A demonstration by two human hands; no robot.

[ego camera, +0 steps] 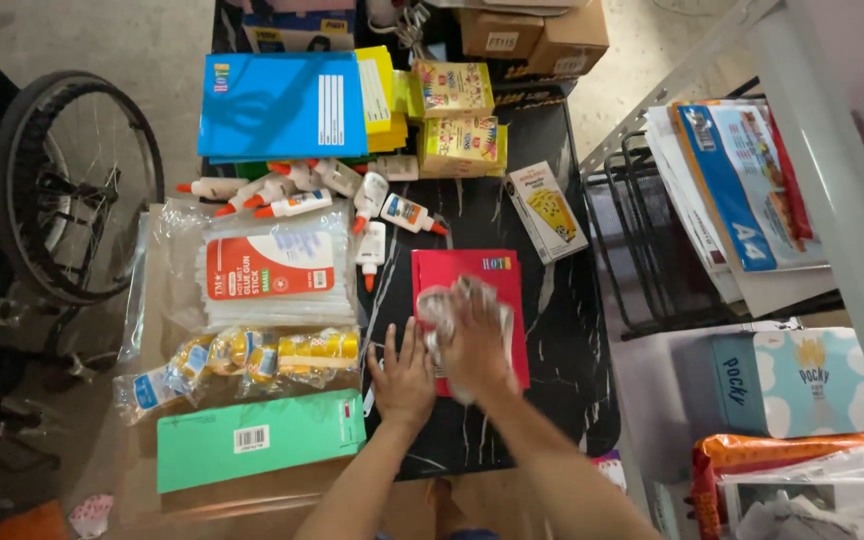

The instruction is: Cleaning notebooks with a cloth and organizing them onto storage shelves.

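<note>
The left hand (402, 380) lies flat on the dark table (562, 330), fingers spread wide, holding nothing. Just beside it, the right hand (474, 345) presses down on a crinkly clear plastic wrap (439, 310) over a red book (472, 275). The wrap looks light, soft and slippery, so its edges are best to grab. It sits under the fingers. Farther off lie glue bottles (297, 190) and a blue book (277, 105).

Bare black tabletop (572, 330) lies open right of the red book (472, 290) and along the near edge below both hands. Leftward, glue bottles (297, 190), the glue-stick pack (267, 270) and the green packet (262, 438) crowd every gap (they nearly touch). Boxes (457, 115) and the blue book (277, 105) block the far side.
</note>
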